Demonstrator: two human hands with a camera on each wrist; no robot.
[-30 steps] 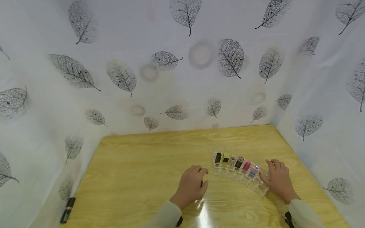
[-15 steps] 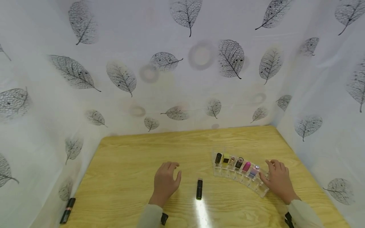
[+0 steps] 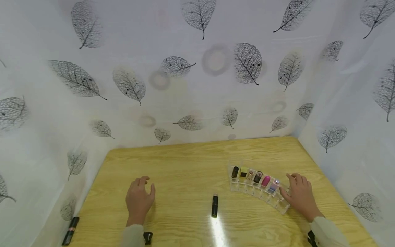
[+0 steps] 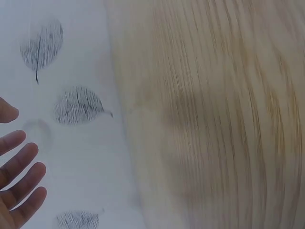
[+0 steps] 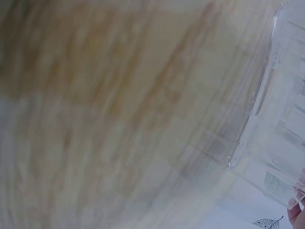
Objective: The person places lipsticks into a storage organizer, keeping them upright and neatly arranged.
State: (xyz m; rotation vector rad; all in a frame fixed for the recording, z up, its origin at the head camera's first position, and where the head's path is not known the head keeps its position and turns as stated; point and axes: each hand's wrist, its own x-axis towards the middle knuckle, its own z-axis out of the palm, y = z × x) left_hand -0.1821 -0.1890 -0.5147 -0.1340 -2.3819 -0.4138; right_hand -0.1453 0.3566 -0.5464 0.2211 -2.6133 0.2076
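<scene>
My left hand (image 3: 140,199) is over the left part of the table, fingers apart and nothing in them; its fingers (image 4: 24,191) also show in the left wrist view. A black lipstick tube (image 3: 214,206) lies at mid-table, well away from either hand. On the right, a curved clear plastic lipstick organizer (image 3: 262,195) carries several lipsticks (image 3: 265,181) in its back row: black, yellow-and-black, gold, magenta and lilac. My right hand (image 3: 300,197) rests at the organizer's right end, thumb against it, fingers loosely bent. In the right wrist view only fingertips (image 5: 293,204) appear beside the organizer's corner.
Another black tube (image 3: 71,231) with a rose-gold band lies at the table's left edge. White leaf-print sheeting (image 3: 197,82) surrounds the wooden table (image 3: 172,164) at the back and both sides. Light glares off the wood at the front middle.
My left hand has come off the black lipstick tube, leaving it lying on the table, and has moved left. The right hand stays at the organizer.
</scene>
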